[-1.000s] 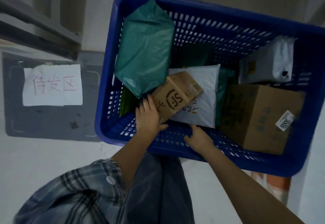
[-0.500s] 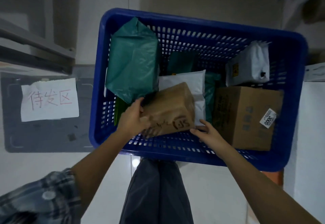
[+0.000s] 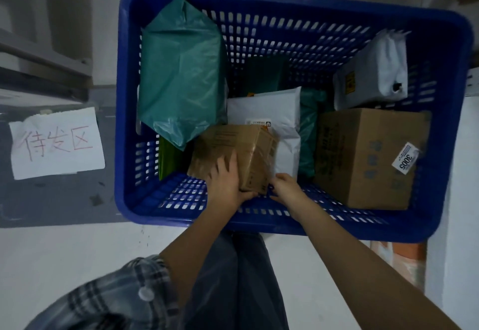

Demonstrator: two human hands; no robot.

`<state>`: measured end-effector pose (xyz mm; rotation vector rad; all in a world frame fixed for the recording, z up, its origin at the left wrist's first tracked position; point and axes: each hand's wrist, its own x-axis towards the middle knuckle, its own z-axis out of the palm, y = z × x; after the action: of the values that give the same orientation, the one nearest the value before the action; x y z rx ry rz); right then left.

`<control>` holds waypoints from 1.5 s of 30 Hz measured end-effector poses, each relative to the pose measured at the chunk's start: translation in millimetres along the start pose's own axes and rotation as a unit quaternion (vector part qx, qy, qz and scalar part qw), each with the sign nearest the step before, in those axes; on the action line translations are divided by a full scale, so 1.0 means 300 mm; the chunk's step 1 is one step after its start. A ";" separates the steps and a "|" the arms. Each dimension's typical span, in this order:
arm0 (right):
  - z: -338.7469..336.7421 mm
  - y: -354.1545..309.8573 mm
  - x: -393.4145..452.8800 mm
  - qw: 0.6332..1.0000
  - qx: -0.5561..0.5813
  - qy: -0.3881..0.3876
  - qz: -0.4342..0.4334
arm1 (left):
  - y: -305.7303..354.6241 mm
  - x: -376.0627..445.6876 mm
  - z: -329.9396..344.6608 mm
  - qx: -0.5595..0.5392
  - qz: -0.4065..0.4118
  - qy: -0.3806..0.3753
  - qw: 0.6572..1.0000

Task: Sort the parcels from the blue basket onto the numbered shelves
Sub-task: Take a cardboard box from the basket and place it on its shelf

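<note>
A blue basket point(image 3: 259, 0) stands on the floor below me, holding several parcels. A small brown cardboard box point(image 3: 228, 145) lies near the basket's front wall. My left hand point(image 3: 226, 183) lies over the box's near face with its thumb curled under the bottom edge. My right hand point(image 3: 283, 186) grips the box's near right corner. Behind the box lie a white mailer point(image 3: 272, 112) and a tall green bag point(image 3: 181, 76). A large brown box point(image 3: 363, 158) with a "3005" label sits at the right, and a white wrapped parcel point(image 3: 373, 73) leans above it.
A dark mat point(image 3: 57, 200) with a handwritten paper sign point(image 3: 55, 143) lies on the floor left of the basket. A grey shelf frame point(image 3: 39, 63) runs along the far left. My legs stand just in front of the basket.
The small brown box has been turned over, so its printed logo no longer shows. Both hands have shifted to its near edge, close together.
</note>
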<state>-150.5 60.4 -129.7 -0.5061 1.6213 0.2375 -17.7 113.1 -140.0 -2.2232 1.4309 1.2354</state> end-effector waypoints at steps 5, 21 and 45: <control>0.033 0.001 0.043 0.998 -0.060 0.000 0.001 | -0.064 0.022 -0.029 -0.057 0.015 0.026 0.998; 0.003 -0.183 -0.232 0.979 0.197 0.054 0.003 | 0.002 -0.009 -0.265 -0.101 0.204 0.096 0.969; -0.282 -0.284 -0.348 0.979 0.008 -0.168 -0.112 | -0.026 -0.039 -0.457 -0.662 -0.002 -0.054 0.748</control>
<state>-182.3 -32.9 -4.5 -0.5965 1.2255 0.1314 59.2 45.3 -48.1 -2.6465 0.3372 2.9042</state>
